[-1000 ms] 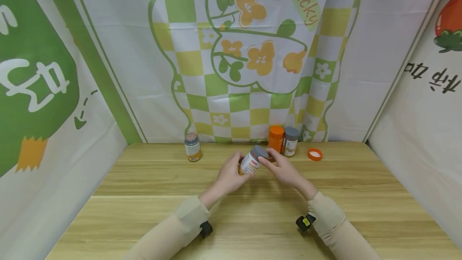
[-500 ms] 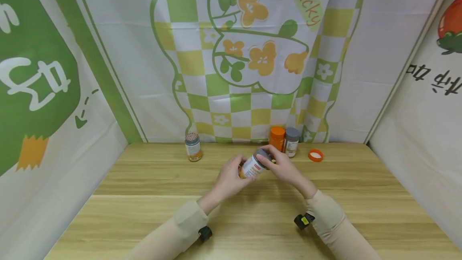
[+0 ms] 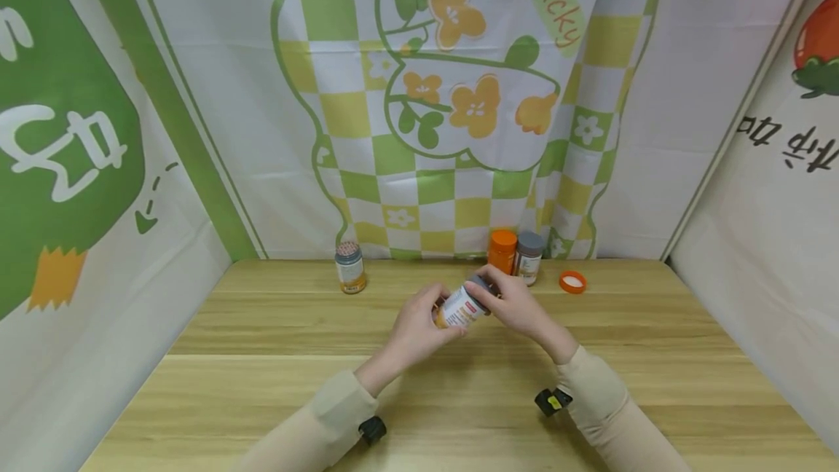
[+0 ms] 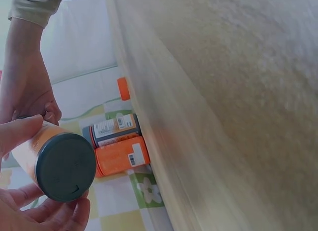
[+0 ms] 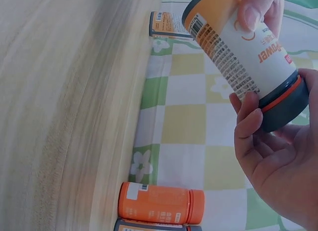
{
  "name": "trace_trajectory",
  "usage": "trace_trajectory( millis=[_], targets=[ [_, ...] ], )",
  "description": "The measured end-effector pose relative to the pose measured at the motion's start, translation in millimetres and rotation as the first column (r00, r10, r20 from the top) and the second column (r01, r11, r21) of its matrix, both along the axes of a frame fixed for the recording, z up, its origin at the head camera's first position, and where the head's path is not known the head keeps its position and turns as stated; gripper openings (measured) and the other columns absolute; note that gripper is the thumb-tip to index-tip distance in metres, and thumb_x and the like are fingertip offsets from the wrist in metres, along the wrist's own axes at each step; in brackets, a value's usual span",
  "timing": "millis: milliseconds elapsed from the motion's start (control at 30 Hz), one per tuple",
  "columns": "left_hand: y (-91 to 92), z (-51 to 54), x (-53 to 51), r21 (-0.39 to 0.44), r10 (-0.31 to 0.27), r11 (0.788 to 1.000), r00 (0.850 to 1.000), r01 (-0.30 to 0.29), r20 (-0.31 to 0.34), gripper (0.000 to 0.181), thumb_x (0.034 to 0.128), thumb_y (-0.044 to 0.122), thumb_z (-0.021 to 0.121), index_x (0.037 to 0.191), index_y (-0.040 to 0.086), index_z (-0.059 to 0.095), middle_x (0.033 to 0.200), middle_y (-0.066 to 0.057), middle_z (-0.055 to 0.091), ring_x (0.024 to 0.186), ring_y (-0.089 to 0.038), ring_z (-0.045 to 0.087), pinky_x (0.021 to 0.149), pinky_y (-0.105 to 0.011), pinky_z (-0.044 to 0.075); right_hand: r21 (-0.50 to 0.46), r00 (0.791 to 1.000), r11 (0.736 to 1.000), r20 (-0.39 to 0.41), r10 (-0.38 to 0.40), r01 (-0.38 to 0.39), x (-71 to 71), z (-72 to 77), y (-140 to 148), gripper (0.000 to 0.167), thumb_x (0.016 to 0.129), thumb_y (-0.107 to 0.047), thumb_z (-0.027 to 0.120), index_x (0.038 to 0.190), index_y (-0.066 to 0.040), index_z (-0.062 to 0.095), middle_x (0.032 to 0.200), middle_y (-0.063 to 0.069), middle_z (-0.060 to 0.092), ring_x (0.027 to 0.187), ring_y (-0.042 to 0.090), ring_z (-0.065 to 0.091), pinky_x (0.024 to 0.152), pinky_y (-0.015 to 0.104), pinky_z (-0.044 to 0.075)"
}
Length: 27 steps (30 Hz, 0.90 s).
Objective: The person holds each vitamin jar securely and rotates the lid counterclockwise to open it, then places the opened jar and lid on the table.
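Well, from where I stand the left hand (image 3: 419, 320) grips a tilted jar (image 3: 461, 308) by its body, the right hand (image 3: 522, 306) its dark lid (image 5: 288, 107), above the surface (image 3: 295, 370). Beyond, near the back edge, stand an orange jar (image 3: 502, 255) and a grey-lidded jar (image 3: 528, 261), an orange lid (image 3: 573, 282) just right; toward the back left corner, another jar (image 3: 350, 269).

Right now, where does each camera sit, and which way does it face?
Head: worn there, facing forward and down at the table; left hand, right hand and both sleeves show.
Left wrist: worn there, facing the held jar base-on; both hands and right sleeve show.
Right wrist: worn there, facing held jar and curtain; both hands show.
Both wrist views share the held jar and orange jar.
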State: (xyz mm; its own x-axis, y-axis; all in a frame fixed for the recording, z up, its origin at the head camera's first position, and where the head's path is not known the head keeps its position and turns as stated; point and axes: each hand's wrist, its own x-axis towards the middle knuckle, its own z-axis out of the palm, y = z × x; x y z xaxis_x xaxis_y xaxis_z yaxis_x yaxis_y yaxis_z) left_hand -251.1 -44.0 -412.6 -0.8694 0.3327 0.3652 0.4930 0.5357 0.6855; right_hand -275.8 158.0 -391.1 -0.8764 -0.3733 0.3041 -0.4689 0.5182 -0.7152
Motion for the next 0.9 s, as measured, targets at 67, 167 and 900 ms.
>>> trace_trajectory(
  millis=[67, 167, 900],
  targets=[
    [0.2, 1.5, 1.5, 0.004, -0.003, 1.0, 1.0, 0.003, 0.0, 0.041, 0.0717, 0.027, 0.082, 0.101, 0.017, 0.056, 0.095, 0.003, 0.058, 0.08, -0.011, 0.052, 0.066, -0.025, 0.045, 0.012, 1.0, 1.0, -0.015, -0.008, 0.008, 1.0, 1.2, -1, 0.027, 0.096, -0.039, 0.051, 0.108, -0.016, 0.058, 0.082, 0.002, 0.065, 0.065, 0.014, 0.06, 0.056, 0.028, 0.052],
    [0.8, 2.1, 3.1, 0.006, -0.004, 1.0, 1.0, 0.004, 0.003, 0.04, 0.0716, 0.029, 0.082, 0.101, 0.018, 0.056, 0.094, 0.003, 0.058, 0.079, -0.01, 0.051, 0.064, -0.024, 0.044, 0.027, 0.999, 0.999, -0.037, -0.026, 0.027, 1.7, 1.6, -2, 0.024, 0.096, -0.038, 0.051, 0.105, -0.016, 0.059, 0.077, 0.001, 0.064, 0.062, 0.016, 0.059, 0.053, 0.027, 0.051],
    [2.9, 2.3, 14.9, -0.208, 0.052, 0.972, 0.965, -0.108, -0.259, 0.056, 0.0661, 0.028, 0.085, 0.113, 0.01, 0.061, 0.098, -0.006, 0.066, 0.081, -0.016, 0.06, 0.064, -0.028, 0.049, 0.044, 0.993, 0.997, -0.111, -0.051, 0.056, 8.7, 1.2, -3, 0.025, 0.096, -0.04, 0.052, 0.099, -0.018, 0.062, 0.065, -0.003, 0.06, 0.049, 0.009, 0.052, 0.046, 0.025, 0.046]
  ],
)
